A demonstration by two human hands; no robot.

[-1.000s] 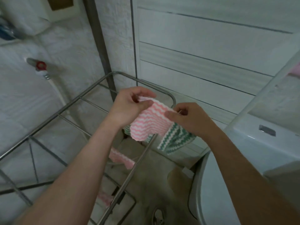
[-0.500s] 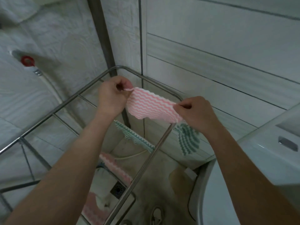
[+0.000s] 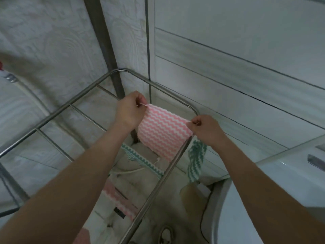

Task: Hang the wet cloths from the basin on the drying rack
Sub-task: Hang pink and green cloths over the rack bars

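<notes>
Above the drying rack's (image 3: 163,175) rail, left hand (image 3: 129,111) and right hand (image 3: 205,129) each pinched a top corner of the pink zigzag cloth (image 3: 163,131), stretched flat mid-hang; next, I'd judge, it needed draping over that rail.

Shiny metal rack (image 3: 159,180); ridged woven pink cloth (image 3: 162,132)

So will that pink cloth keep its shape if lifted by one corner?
Probably not: the pink cloth hangs limp between the left hand and right hand. Likely light, since fingertip pinches carry it. It should drape over the rail like the green cloth.
</notes>
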